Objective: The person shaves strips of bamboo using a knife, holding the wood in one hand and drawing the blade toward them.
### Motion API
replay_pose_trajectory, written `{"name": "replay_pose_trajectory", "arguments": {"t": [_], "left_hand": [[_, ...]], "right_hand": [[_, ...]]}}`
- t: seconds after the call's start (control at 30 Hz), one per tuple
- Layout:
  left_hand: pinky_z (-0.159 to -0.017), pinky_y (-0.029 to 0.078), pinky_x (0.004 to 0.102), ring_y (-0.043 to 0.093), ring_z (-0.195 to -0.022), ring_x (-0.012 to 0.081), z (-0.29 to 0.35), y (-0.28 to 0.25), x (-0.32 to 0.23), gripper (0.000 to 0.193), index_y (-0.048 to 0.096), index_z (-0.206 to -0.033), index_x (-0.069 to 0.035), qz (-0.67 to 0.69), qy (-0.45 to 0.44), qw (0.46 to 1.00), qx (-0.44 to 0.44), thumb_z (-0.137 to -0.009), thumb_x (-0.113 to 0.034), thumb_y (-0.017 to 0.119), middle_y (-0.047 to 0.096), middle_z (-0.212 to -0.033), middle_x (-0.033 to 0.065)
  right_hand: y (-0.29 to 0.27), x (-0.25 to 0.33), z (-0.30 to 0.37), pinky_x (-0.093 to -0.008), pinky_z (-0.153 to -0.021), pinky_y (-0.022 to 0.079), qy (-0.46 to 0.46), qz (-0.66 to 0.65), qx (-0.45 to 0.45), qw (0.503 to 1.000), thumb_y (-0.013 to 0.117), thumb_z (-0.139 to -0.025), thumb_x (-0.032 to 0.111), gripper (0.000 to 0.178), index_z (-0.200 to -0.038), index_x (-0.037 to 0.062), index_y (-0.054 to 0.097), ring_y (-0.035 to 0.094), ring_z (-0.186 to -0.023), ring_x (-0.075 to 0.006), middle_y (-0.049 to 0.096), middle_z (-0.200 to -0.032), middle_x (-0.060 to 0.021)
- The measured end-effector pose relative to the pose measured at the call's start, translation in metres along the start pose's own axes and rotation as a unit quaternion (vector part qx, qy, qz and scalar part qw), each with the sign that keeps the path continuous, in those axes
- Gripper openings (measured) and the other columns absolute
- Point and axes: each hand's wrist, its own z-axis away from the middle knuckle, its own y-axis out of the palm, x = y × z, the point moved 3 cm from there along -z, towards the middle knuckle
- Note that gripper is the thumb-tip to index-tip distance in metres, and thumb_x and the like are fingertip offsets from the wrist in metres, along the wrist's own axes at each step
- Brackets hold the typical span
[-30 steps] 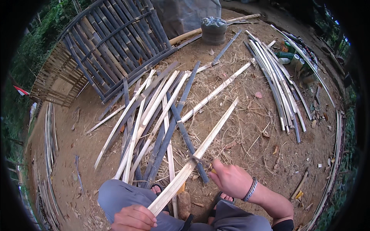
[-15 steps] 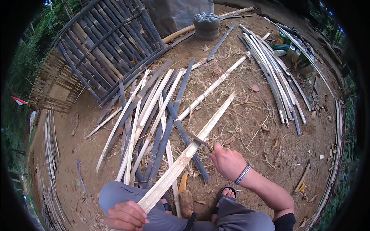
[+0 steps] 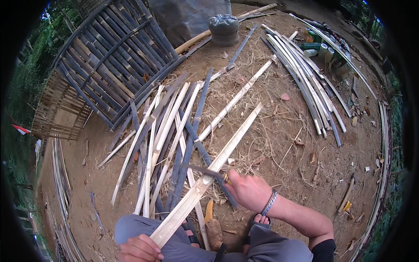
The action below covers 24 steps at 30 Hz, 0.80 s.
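My left hand point(image 3: 140, 249) grips the near end of a long, pale bamboo strip point(image 3: 185, 205), which slants up and away to the right over my lap. In my closed right hand point(image 3: 252, 192) is a knife point(image 3: 204, 170); a bit of yellow shows at its handle. Its dark blade lies across the strip around mid-length, pointing left. The fingers of the right hand wrap the handle and hide most of it. Beneath the strip, dark and pale bamboo strips point(image 3: 174, 144) lie in a loose, crossing pile on the ground.
A dark bamboo slatted panel point(image 3: 115, 56) leans at the back left. A second bundle of strips point(image 3: 301, 74) lies right of centre. Beyond it are bottles and cut bamboo tubes point(image 3: 325, 51). A dark round container point(image 3: 224, 32) stands at the back. Thin shavings point(image 3: 262, 135) litter the soil.
My right hand and the knife have moved left and a little nearer along the bamboo strip. The left hand keeps its hold. The whole view has shifted slightly.
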Motion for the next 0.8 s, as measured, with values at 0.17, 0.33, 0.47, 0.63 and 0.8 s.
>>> {"name": "replay_pose_trajectory", "arguments": {"t": [0.17,0.33,0.47,0.63,0.8], "left_hand": [[-0.055,0.041,0.0317,0.045,-0.045,0.0180,-0.001,0.007,-0.006,0.038,0.043,-0.062,-0.009,-0.019,-0.004,0.999,0.030,-0.086,-0.032,0.060,0.044,-0.051,0.0055],[-0.053,0.041,0.0313,0.045,-0.044,0.0177,-0.001,0.000,-0.001,0.038,0.044,-0.061,-0.008,-0.017,0.008,1.000,0.016,-0.086,-0.031,0.061,0.044,-0.050,0.0055],[-0.052,0.040,0.0305,0.044,-0.043,0.0175,-0.002,0.008,0.001,0.039,0.044,-0.061,-0.008,0.003,0.016,0.999,0.030,-0.086,-0.031,0.062,0.044,-0.050,0.0053],[-0.050,0.043,0.0305,0.045,-0.044,0.0173,-0.006,0.005,-0.010,0.040,0.045,-0.057,-0.008,-0.004,0.043,0.999,-0.010,-0.084,-0.030,0.065,0.046,-0.049,0.0056],[-0.050,0.045,0.0302,0.044,-0.043,0.0170,0.003,0.010,0.006,0.038,0.047,-0.056,-0.008,0.047,0.070,0.996,0.043,-0.081,-0.029,0.066,0.047,-0.049,0.0055]], "right_hand": [[0.001,-0.060,-0.037,-0.0432,-0.052,0.054,0.084,-0.008,-0.017,0.996,0.041,-0.098,0.024,0.025,-0.094,-0.0010,0.045,0.065,-0.060,-0.0367,0.062,-0.064,-0.0196],[-0.004,-0.053,-0.040,-0.0460,-0.057,0.054,0.075,0.026,0.011,0.997,0.040,-0.098,0.025,0.027,-0.095,-0.0015,0.045,0.066,-0.066,-0.0383,0.064,-0.070,-0.0218],[-0.008,-0.082,-0.048,-0.0466,-0.059,0.055,0.073,0.041,-0.005,0.996,0.040,-0.098,0.027,0.029,-0.096,-0.0020,0.045,0.066,-0.067,-0.0385,0.064,-0.070,-0.0221],[-0.024,-0.048,-0.042,-0.0444,-0.059,0.055,0.032,0.066,0.041,0.996,0.041,-0.098,0.029,0.031,-0.095,-0.0015,0.047,0.067,-0.067,-0.0362,0.065,-0.070,-0.0193],[-0.020,-0.072,-0.033,-0.0414,-0.052,0.055,0.030,0.102,0.019,0.994,0.042,-0.098,0.030,0.032,-0.095,-0.0005,0.048,0.066,-0.061,-0.0333,0.064,-0.066,-0.0159]]}}
